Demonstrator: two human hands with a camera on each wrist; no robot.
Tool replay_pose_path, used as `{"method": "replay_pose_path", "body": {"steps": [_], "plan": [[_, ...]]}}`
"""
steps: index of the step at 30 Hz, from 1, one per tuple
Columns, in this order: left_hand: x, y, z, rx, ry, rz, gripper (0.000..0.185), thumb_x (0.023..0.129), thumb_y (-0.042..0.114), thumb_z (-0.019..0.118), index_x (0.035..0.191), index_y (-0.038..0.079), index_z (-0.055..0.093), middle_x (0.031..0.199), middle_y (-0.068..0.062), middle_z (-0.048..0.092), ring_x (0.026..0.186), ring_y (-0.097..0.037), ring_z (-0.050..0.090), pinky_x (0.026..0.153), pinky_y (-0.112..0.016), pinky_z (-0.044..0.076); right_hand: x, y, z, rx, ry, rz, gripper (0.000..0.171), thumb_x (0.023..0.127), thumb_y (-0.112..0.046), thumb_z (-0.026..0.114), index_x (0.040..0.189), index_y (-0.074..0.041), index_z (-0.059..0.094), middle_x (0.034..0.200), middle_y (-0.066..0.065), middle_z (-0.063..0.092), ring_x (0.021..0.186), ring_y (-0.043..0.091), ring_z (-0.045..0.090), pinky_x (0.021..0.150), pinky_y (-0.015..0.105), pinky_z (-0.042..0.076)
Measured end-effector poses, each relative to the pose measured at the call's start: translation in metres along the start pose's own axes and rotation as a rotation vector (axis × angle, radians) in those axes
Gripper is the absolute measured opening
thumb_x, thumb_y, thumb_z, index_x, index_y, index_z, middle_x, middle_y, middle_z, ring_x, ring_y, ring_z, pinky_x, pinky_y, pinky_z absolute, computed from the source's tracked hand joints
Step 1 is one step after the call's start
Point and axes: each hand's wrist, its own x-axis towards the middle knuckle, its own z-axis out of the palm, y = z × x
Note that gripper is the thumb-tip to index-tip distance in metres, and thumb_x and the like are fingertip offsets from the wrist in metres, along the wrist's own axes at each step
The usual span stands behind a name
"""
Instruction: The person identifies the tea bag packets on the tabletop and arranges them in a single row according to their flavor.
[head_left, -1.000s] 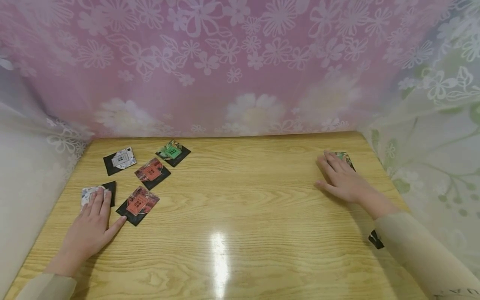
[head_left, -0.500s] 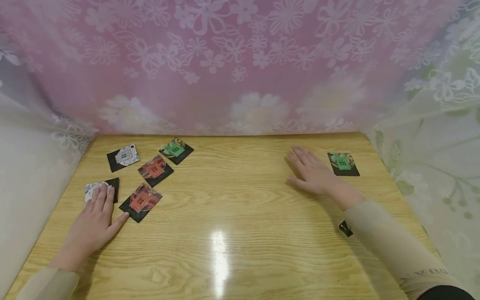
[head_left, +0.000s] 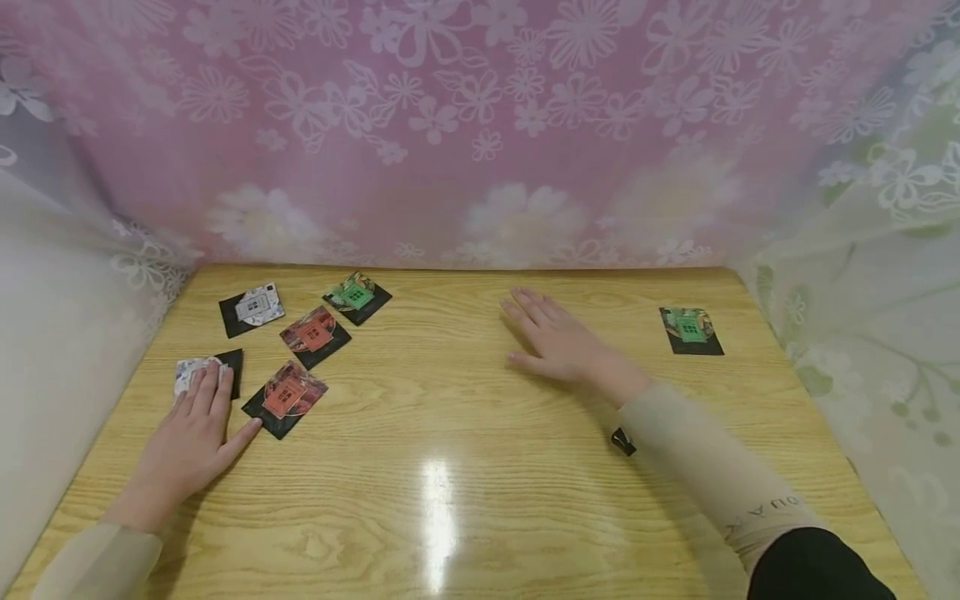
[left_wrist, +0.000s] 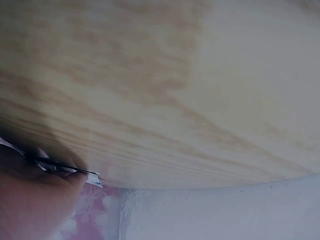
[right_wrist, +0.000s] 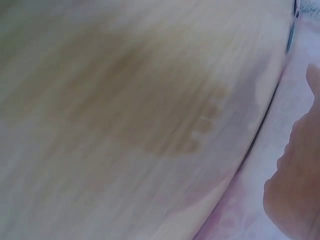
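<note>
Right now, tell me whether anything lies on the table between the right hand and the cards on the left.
Nothing visible does. Between the right hand and the nearest green card there is only bare table.

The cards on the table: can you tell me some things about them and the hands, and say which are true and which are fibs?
1. The left hand rests its fingers on a white card. True.
2. The right hand covers the lone green card. False: that card lies apart, farther right, untouched.
3. Two red cards lie on the table. True.
4. The right hand holds a card. False: it is flat and empty.
5. The curtain behind is blue. False: it is pink with flowers.
</note>
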Motion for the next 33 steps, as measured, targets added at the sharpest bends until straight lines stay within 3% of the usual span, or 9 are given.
{"method": "replay_pose_path", "body": {"steps": [8, 19, 33], "plan": [[-0.001, 0.001, -0.001, 0.013, -0.017, -0.007, 0.095, 0.109, 0.053, 0.049, 0.166, -0.013, 0.01, 0.17, -0.041, 0.012, 0.158, -0.059, 0.017, 0.121, -0.075, 0.029, 0.042, -0.032, 0.004, -0.024, -0.017, -0.078, 0.089, 0.109, -0.058, 0.045, 0.172, -0.009, 0.006, 0.18, 0.019, 0.002, 0.168, 0.036, 0.004, 0.137, 0.054, 0.006], [0.0, -0.003, 0.003, 0.015, -0.013, -0.003, 0.094, 0.11, 0.053, 0.048, 0.166, -0.012, 0.008, 0.171, -0.04, 0.008, 0.159, -0.059, 0.014, 0.124, -0.074, 0.025, 0.1, -0.064, 0.014, -0.096, -0.039, -0.128, 0.088, 0.109, -0.063, 0.042, 0.173, -0.013, 0.008, 0.181, 0.015, 0.003, 0.168, 0.034, 0.005, 0.138, 0.052, 0.007], [0.002, -0.001, 0.001, 0.021, -0.006, 0.0, 0.095, 0.11, 0.053, 0.049, 0.166, -0.011, 0.007, 0.172, -0.039, 0.009, 0.159, -0.057, 0.015, 0.123, -0.074, 0.028, 0.151, -0.106, 0.014, -0.156, -0.117, -0.165, 0.087, 0.109, -0.068, 0.034, 0.173, -0.019, 0.0, 0.181, 0.01, -0.005, 0.169, 0.029, -0.001, 0.138, 0.049, 0.004]]}}
